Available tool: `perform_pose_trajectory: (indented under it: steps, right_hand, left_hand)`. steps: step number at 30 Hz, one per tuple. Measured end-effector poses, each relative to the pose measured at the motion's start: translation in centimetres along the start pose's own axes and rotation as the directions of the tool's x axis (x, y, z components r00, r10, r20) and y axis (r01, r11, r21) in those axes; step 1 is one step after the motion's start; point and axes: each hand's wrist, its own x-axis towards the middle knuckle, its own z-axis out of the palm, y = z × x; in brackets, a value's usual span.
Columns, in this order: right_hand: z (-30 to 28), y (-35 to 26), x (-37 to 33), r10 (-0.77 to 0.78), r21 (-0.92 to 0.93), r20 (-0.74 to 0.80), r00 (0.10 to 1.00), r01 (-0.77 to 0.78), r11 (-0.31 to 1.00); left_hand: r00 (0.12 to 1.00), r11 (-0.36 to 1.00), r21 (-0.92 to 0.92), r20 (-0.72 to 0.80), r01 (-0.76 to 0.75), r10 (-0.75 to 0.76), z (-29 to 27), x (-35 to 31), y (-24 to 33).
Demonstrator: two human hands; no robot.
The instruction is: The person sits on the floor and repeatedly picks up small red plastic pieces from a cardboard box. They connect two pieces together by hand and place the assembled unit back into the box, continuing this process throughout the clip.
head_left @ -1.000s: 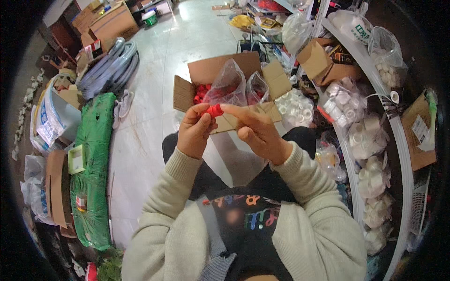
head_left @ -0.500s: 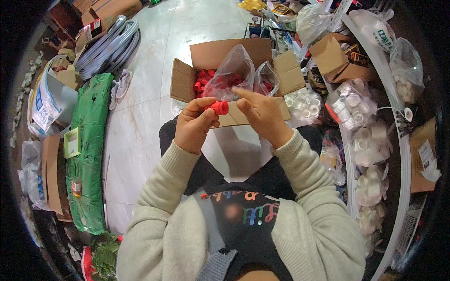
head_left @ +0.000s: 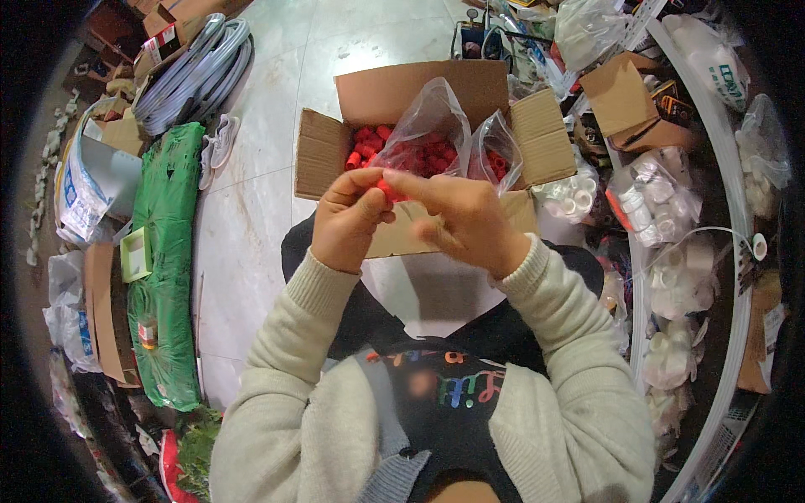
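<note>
A small red plastic pipe fitting (head_left: 388,191) is pinched between the thumb and fingers of my left hand (head_left: 345,222). My right hand (head_left: 470,220) reaches across from the right, its index finger stretched out to the fitting and its thumb apart; motion blurs it a little. The finger covers much of the fitting. Just beyond both hands stands an open cardboard box (head_left: 423,94) with its flaps spread. Many similar red fittings (head_left: 366,144) lie inside it, some loose and some in clear plastic bags (head_left: 436,113).
On the left lie a long green wrapped bundle (head_left: 163,277), a pair of light shoes (head_left: 220,144) and a coil of grey hose (head_left: 193,80). Bags of white fittings (head_left: 654,197) and a smaller open carton (head_left: 625,101) crowd the right side. Pale floor tiles (head_left: 277,84) run between.
My right hand has moved left, bringing its index finger onto the red fitting. The left hand keeps its hold, with the fitting now more hidden. The view has shifted slightly.
</note>
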Motion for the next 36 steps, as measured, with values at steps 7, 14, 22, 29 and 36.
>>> perform_pose_trajectory:
  steps: [7,14,22,29,36]
  right_hand:
    - [-3.2,5.9,0.2,0.44,0.197,-0.273,0.855,-0.398,0.896]
    - [-4.4,11.2,-1.3,0.565,-0.046,0.013,0.825,-0.564,0.825]
    - [-1.2,16.3,-4.1,0.502,-0.342,0.269,0.822,-0.406,0.848]
    - [2.4,19.1,-4.3,0.586,-0.411,0.399,0.705,-0.434,0.802]
    - [3.2,18.1,-3.6,0.738,-0.662,0.431,0.518,-0.374,0.649]
  left_hand:
    - [0.976,0.818,0.564,-0.092,-0.114,0.199,-2.0,6.6,3.3]
    - [0.993,0.241,0.97,-0.057,0.03,0.103,-7.1,12.1,1.3]
    - [0.937,-0.045,0.964,0.243,-0.262,-0.252,3.8,12.4,-2.6]
    - [0.591,-0.236,0.814,0.157,-0.531,-0.791,-3.8,19.6,-17.4]
    - [0.535,-0.155,0.858,0.155,-0.489,-0.83,-6.8,18.7,-22.0]
